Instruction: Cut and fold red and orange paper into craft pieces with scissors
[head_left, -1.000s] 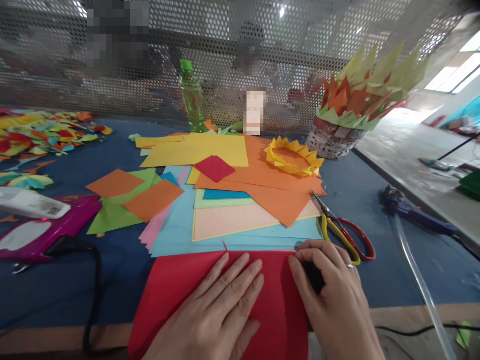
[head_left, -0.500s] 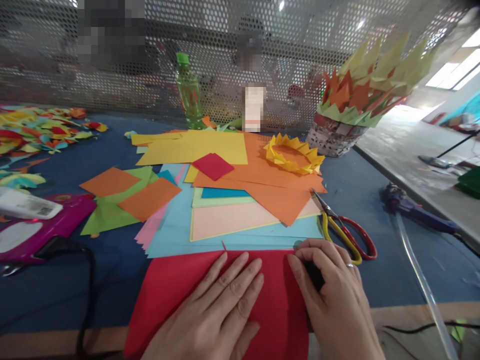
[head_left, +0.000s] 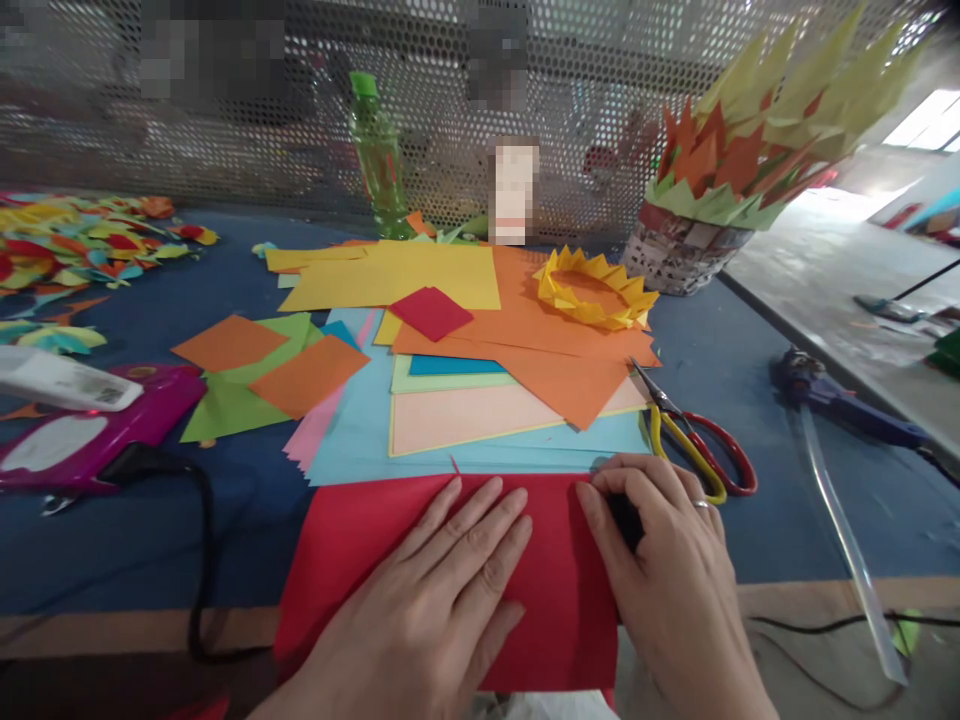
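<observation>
Perforated metal screen (head_left: 247, 150) at the back, blue counter (head_left: 112, 560) up front, and the action centres on the red sheet (head_left: 559, 600), lying over the counter's near edge! The left hand (head_left: 427, 590) spreads flat across it, grasping nothing; the right hand (head_left: 671, 560) narrows its grip to a pinch on the far edge, towards the right corner. How far along? Mid-way through squaring or creasing, by the look of it. One spiky yellow ring (head_left: 589, 310) seems finished, while the coloured sheets (head_left: 352, 400) near it lie flat, unworked. Over to containers: the woven basket (head_left: 679, 255) brims with pointed orange and yellow paper (head_left: 742, 165); the capped green bottle (head_left: 381, 165) keeps its contents unclear.
</observation>
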